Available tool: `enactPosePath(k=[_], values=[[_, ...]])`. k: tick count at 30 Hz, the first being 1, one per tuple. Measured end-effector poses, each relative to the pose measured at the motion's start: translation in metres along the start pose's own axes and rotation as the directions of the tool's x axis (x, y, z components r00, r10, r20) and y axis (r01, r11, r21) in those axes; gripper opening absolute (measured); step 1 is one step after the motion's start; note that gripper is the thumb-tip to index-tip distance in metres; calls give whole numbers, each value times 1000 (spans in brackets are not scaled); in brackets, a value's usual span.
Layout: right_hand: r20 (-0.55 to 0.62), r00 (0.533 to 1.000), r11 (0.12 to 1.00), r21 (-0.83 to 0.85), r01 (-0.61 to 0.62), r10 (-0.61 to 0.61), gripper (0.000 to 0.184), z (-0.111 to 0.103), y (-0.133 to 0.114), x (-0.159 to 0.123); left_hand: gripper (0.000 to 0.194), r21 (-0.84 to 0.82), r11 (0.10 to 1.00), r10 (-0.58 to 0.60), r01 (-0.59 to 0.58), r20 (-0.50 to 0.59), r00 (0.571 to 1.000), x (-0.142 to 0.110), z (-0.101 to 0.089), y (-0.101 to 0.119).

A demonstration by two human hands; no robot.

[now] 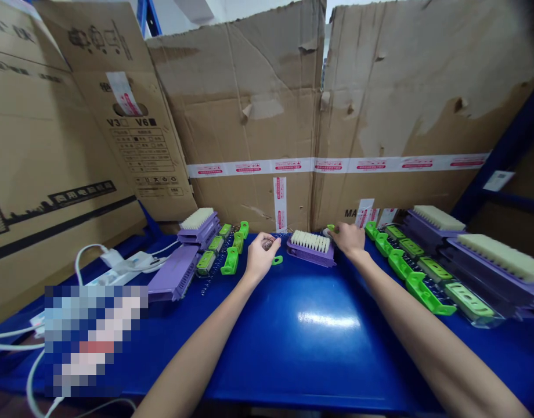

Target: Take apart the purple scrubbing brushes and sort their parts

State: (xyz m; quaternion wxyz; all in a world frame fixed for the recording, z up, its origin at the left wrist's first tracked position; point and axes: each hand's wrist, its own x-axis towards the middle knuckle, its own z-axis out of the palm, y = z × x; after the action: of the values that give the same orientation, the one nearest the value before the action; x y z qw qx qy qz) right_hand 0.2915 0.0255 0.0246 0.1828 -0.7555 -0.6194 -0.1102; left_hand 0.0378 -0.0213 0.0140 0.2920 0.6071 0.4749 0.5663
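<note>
A purple brush [311,248] with pale bristles facing up lies on the blue table between my hands. To its left, my left hand [262,255] is closed, with a dark coil-like piece [267,244] showing among its fingers. A green plastic piece with a hole [277,260] shows just beside that hand; I cannot tell whether the hand touches it. Beyond the brush's right end, my right hand [349,239] reaches down with its fingers bent together. A bit of green [331,227] and something whitish show at its fingertips; what it holds is mostly hidden.
Purple brushes [196,223], green-topped clear pieces [206,262], green brackets [230,261] and thin coils line the left. More green brackets [424,293], clear pieces [469,299] and brushes [502,261] stand right. Cardboard [249,116] walls the back. Power strips [132,264] with white cables lie left.
</note>
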Motion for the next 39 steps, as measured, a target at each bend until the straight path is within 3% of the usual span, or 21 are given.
enactPosePath(k=[5, 12, 16, 20, 23, 27, 34, 39], values=[[34, 999, 1000, 14, 2, -3, 39, 4, -2, 0, 24, 33, 999, 19, -18, -36, 999, 1, 0, -2], [27, 993, 993, 37, 110, -111, 34, 8, -1, -2, 23, 42, 999, 8, -7, -20, 1000, 0, 2, -5], [20, 993, 991, 66, 113, -115, 36, 6, -2, -3, 22, 67, 998, 25, -23, -29, 999, 0, 2, -4], [-87, 992, 986, 134, 99, -88, 36, 5, -1, -9, 20, 69, 996, 63, -62, -23, 998, -2, 2, -3], [-217, 967, 969, 171, 176, -137, 35, 4, 0, -17, 17, 54, 994, 95, -95, 6, 995, -3, 3, -3], [-355, 867, 895, 148, 420, -348, 35, 0, -1, -35, 12, 73, 989, 128, -132, 63, 990, -8, 4, 1], [-429, 612, 664, 37, 747, -664, 50, -12, -10, -66, 23, 70, 955, 261, -288, 263, 929, -19, 8, 9], [-443, 453, 505, 2, 863, -774, 26, -13, -15, -71, 22, 119, 917, 317, -381, 361, 877, -22, 11, 5]])
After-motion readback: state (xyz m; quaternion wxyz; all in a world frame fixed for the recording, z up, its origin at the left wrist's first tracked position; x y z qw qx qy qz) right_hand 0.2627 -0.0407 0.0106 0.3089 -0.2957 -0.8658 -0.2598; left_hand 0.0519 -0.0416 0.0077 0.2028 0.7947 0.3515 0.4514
